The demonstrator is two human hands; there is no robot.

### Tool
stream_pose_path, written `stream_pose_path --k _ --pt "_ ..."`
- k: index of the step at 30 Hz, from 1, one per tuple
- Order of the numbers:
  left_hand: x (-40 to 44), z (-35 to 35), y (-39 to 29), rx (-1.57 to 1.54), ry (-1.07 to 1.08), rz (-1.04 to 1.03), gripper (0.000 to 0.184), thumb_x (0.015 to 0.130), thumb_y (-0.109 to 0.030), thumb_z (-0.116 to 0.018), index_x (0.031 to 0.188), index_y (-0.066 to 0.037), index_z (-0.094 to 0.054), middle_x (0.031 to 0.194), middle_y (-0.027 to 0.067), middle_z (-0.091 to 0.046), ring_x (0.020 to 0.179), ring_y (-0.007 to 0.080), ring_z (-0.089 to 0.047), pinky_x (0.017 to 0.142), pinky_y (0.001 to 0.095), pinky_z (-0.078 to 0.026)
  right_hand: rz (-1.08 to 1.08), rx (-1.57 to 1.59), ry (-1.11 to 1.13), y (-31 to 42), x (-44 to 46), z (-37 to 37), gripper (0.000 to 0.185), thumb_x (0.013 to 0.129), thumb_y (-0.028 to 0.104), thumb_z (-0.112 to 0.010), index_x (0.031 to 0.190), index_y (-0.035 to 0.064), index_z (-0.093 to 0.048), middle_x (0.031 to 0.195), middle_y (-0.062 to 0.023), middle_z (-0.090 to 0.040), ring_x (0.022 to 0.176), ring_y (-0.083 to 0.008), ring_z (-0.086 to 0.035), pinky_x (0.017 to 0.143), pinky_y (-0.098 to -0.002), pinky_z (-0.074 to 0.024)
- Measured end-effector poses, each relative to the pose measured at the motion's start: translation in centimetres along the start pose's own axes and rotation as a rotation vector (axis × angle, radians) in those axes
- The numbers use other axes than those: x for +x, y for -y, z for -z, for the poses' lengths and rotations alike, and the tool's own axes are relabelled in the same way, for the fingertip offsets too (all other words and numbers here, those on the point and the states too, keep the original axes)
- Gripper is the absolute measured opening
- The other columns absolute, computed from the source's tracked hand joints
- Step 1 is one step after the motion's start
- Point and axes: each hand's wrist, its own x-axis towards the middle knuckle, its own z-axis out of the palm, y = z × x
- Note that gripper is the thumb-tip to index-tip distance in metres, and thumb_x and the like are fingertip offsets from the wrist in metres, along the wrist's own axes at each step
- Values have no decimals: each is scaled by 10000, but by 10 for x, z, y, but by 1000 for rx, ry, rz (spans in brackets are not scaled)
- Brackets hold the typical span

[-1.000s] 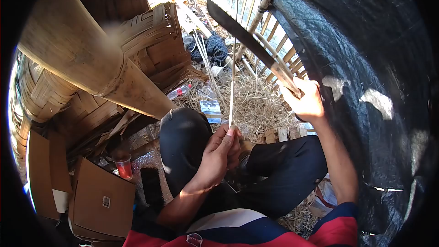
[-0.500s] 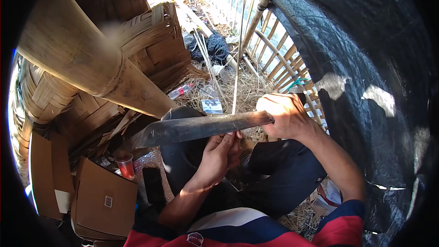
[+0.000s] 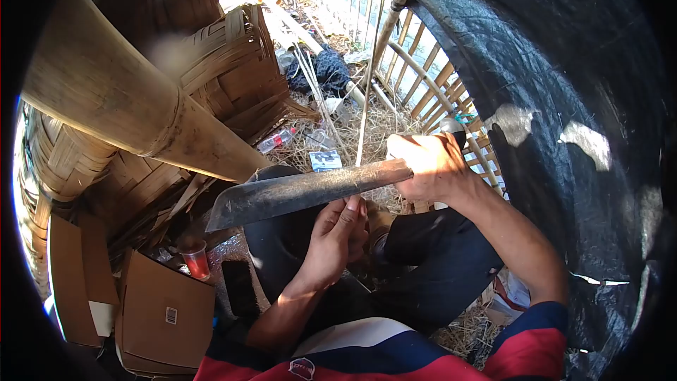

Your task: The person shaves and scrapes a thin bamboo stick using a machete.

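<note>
My right hand (image 3: 431, 169) is closed round the handle of a machete (image 3: 296, 195), whose dark, worn blade reaches left across my lap. The blade's tip hangs a little lower than its handle end. Below the blade, my left hand (image 3: 337, 229) pinches a thin pale bamboo strip (image 3: 364, 130) between thumb and fingers. That strip stands nearly upright and passes behind the blade near the handle. Whether the edge touches the strip I cannot tell. Some left-hand fingers are hidden behind the thumb.
A thick bamboo pole (image 3: 127, 92) slants in from the left past woven bamboo panels (image 3: 226, 63). Cardboard boxes (image 3: 159, 317), a cup of red liquid (image 3: 195, 261) and a phone (image 3: 240, 287) lie at lower left. Black sheeting (image 3: 564, 148) hangs right; a plastic bottle (image 3: 277, 140) lies on straw.
My right hand has shifted slightly up and left with the machete. The blade now tilts more, its tip lower and its broad side more visible. My left hand still pinches the strip.
</note>
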Motion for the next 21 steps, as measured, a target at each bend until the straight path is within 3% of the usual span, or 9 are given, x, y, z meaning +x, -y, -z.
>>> stream_pose_path --k 7,10,13,14,15,19,21 --pt "-1 -1 -2 14 -4 -6 214 1029 -282 -404 908 -117 -466 601 -72 -263 444 23 -206 367 198 -144 -100 -97 84 -17 -7 6 331 642 199 -701 945 104 -606 666 -135 -601 609 -359 -611 550 -464 -484" --pt "-2 0 -1 17 8 -6 211 1028 -276 -407 903 -116 -462 601 -71 -267 440 21 -202 363 199 -145 -277 -83 157 -21 -6 17 321 642 230 -679 933 119 -599 748 -151 -629 712 -347 -628 649 -463 -482" --pt "-4 1 -1 47 23 7 237 1030 -311 -405 918 -117 -482 587 -79 -294 437 23 -223 382 210 -162 -378 -131 260 -26 2 27 303 664 234 -671 938 126 -597 755 -144 -640 705 -344 -635 639 -458 -485" --pt "-5 0 -2 50 29 15 234 1030 -310 -405 921 -116 -481 588 -79 -294 438 23 -224 382 209 -163 -370 -83 136 -31 1 26 188 649 156 -657 792 84 -558 651 -163 -592 607 -374 -591 548 -445 -463" --pt "-6 0 -3 53 34 22 232 1030 -308 -405 924 -116 -480 589 -80 -294 438 24 -225 382 209 -165 -371 -134 88 -35 1 29 146 671 155 -657 770 82 -577 636 -157 -594 597 -367 -599 548 -429 -472" --pt "-5 -1 -1 41 21 31 202 1024 -277 -421 913 -114 -466 598 -68 -278 432 23 -219 355 196 -161 -392 -72 45 -59 -10 31 131 704 172 -668 805 89 -659 673 -171 -632 615 -348 -630 575 -387 -496" --pt "-1 1 2 31 20 30 197 1020 -284 -431 934 -112 -474 598 -64 -285 436 24 -235 354 198 -175 -273 -97 101 -52 -11 31 143 692 164 -692 815 97 -667 683 -166 -649 618 -309 -655 588 -388 -504"
